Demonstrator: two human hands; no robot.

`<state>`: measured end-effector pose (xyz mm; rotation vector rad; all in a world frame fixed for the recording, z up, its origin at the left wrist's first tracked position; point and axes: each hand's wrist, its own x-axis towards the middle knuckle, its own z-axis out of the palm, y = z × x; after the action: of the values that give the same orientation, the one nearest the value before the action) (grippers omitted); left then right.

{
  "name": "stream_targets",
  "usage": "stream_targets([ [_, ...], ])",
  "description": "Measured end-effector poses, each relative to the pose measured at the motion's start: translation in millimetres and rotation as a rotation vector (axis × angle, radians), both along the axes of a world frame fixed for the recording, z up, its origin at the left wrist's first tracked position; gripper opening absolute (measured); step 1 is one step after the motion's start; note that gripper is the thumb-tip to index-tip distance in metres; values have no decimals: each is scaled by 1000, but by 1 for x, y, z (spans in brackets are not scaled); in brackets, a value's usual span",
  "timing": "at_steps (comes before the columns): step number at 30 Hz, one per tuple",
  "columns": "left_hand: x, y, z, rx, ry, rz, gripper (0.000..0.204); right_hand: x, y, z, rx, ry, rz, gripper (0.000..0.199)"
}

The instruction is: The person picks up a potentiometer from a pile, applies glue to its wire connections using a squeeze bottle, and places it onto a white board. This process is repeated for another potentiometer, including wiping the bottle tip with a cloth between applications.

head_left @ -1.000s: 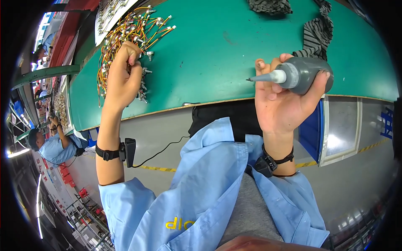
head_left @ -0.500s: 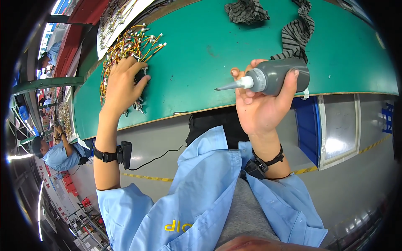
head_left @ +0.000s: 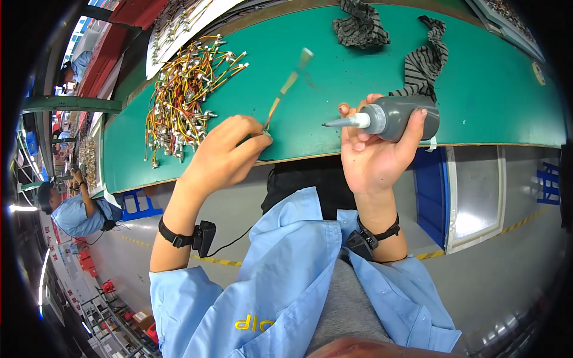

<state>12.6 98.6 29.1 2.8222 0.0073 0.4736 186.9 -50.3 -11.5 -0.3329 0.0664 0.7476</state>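
Note:
Between the fingertips of my left hand [head_left: 230,149] is the small metal end of a wired component [head_left: 276,106]. Its yellow-orange leads point up and away to a white plug, smeared by motion. My right hand [head_left: 377,156] is wrapped around a dark grey squeeze bottle [head_left: 401,117], held nearly on its side. The bottle's tapered nozzle points left, toward my left hand but apart from the component. Left of my left hand lies a heap of similar wired components [head_left: 182,101] with red, yellow and orange leads and silvery metal ends.
The green tabletop [head_left: 322,77] spans the view. Toward the back lie a crumpled dark cloth [head_left: 361,27] and a striped grey cloth [head_left: 425,62]. More wired parts rest on a white sheet [head_left: 197,30] at far left. A co-worker [head_left: 77,209] works beyond the left side.
My left hand has come away from the heap, moving right with one wired component in its fingers. The bottle in my right hand has shifted only slightly.

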Motion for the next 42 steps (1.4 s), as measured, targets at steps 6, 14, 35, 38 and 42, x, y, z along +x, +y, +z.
stream_targets([
  [6,2,-11,-14,-88,-99,244,19,1,1,-2,-5,-28,0,59],
  [14,-3,-21,-27,-720,-199,409,21,-22,6,1,-123,-30,31,62],
  [35,8,-86,-39,-1849,-251,211,27,-41,22,54,-147,-579,201,30],
  [38,-1,-89,-38,-1554,-294,215,26,-42,26,55,-169,-534,252,31],
  [42,-13,-82,-42,-1480,-291,133,27,-35,34,49,-202,-582,476,38],
])
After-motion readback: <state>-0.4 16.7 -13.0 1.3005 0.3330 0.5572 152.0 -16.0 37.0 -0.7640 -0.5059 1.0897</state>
